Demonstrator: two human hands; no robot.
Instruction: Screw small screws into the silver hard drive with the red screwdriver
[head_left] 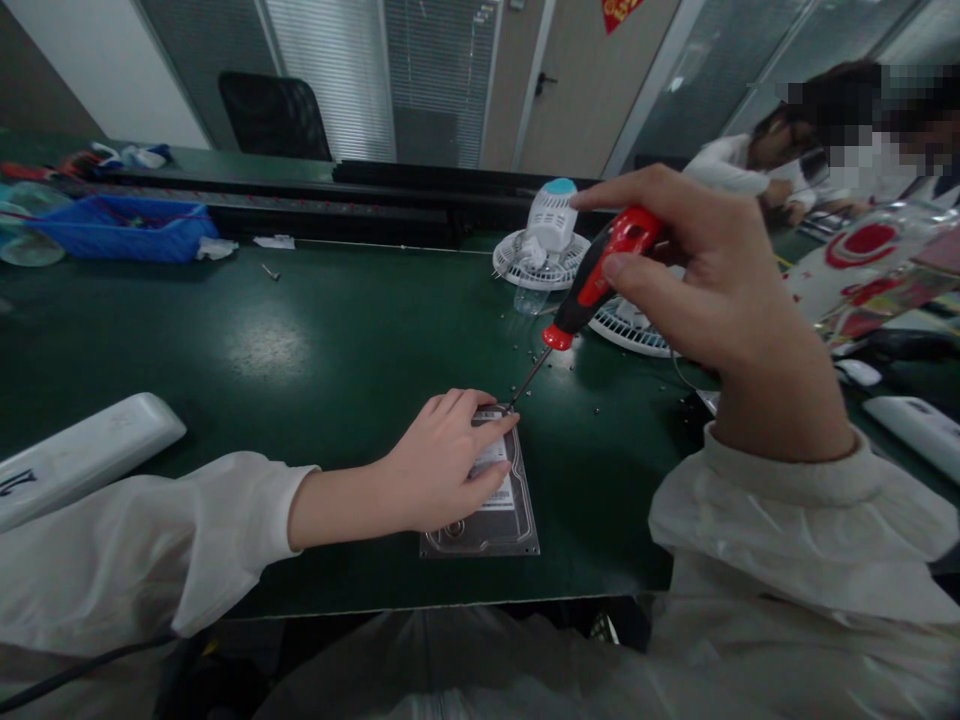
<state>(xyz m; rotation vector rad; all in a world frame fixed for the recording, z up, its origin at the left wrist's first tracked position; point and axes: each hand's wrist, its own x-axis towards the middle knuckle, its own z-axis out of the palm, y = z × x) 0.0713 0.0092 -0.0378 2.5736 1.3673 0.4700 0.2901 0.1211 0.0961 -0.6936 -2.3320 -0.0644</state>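
Note:
A hard drive (487, 535) with a white label lies on the green table near its front edge. My left hand (450, 460) rests on top of it with the fingers stretched out, covering much of its left side and label. My right hand (705, 270) grips a red and black screwdriver (600, 275) by the handle, with the index finger extended past the handle's end. The screwdriver's shaft slants down to the left, and its tip meets the far edge of the drive, close to my left index finger. Several tiny screws (529, 393) are scattered beyond the drive.
White fan parts (551, 225) stand behind the screwdriver. A blue bin (135, 230) sits at the back left, a white oblong device (90, 455) at the left. On the right are a printed plastic bag (862, 265) and another white device (919, 430). Other people (795, 150) work at the far right.

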